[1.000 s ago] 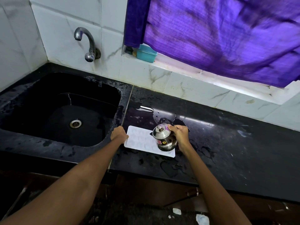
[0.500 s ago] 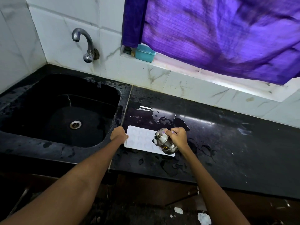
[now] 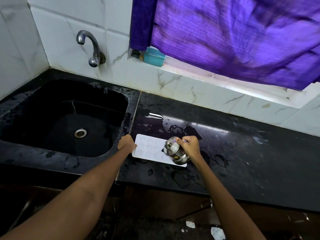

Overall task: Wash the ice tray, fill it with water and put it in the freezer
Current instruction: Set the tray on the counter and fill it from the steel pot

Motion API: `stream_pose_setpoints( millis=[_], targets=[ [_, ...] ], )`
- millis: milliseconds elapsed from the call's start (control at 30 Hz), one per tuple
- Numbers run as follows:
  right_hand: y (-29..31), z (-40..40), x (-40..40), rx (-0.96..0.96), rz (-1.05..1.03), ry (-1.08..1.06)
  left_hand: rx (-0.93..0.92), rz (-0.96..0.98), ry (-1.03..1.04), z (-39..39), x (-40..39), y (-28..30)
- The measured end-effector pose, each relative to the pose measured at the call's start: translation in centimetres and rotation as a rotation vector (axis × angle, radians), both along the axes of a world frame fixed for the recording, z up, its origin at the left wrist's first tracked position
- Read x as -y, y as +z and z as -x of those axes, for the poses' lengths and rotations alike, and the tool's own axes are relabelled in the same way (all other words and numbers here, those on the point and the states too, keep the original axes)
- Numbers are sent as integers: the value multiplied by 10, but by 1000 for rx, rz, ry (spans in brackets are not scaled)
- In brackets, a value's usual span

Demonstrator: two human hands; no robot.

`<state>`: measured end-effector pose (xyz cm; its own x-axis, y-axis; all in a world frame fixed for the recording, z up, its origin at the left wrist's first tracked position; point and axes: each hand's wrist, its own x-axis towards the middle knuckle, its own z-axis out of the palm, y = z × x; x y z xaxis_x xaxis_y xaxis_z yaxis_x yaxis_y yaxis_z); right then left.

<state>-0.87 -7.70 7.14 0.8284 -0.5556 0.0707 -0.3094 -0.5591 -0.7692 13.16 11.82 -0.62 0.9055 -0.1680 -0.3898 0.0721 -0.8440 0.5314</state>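
A white ice tray (image 3: 149,149) lies flat on the wet black counter (image 3: 242,153), just right of the sink. My left hand (image 3: 127,142) grips the tray's left end. My right hand (image 3: 189,146) holds a small steel lidded jug (image 3: 174,151), tipped left over the tray's right half, lid knob pointing left. The jug hides the tray's right end. Whether water is flowing I cannot tell.
A black sink (image 3: 62,118) with a steel drain (image 3: 80,133) lies to the left, under a wall tap (image 3: 91,47). A teal box (image 3: 154,57) sits on the window ledge below a purple curtain (image 3: 233,35). Puddles (image 3: 178,127) spread behind the tray.
The jug has come down and tipped further to the left over the tray. My left hand has stayed on the tray's left end.
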Motion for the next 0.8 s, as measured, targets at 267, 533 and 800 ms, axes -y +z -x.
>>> stream_pose_setpoints(
  millis=[267, 533, 800],
  targets=[
    [-12, 7, -1, 31, -100, -50, 6, -5, 9, 1, 2, 0],
    [2, 8, 12, 118, -302, -122, 12, -9, 7, 1, 2, -1],
    [7, 10, 27, 68, -117, -73, -2, -1, 21, 1, 2, 1]
  ],
)
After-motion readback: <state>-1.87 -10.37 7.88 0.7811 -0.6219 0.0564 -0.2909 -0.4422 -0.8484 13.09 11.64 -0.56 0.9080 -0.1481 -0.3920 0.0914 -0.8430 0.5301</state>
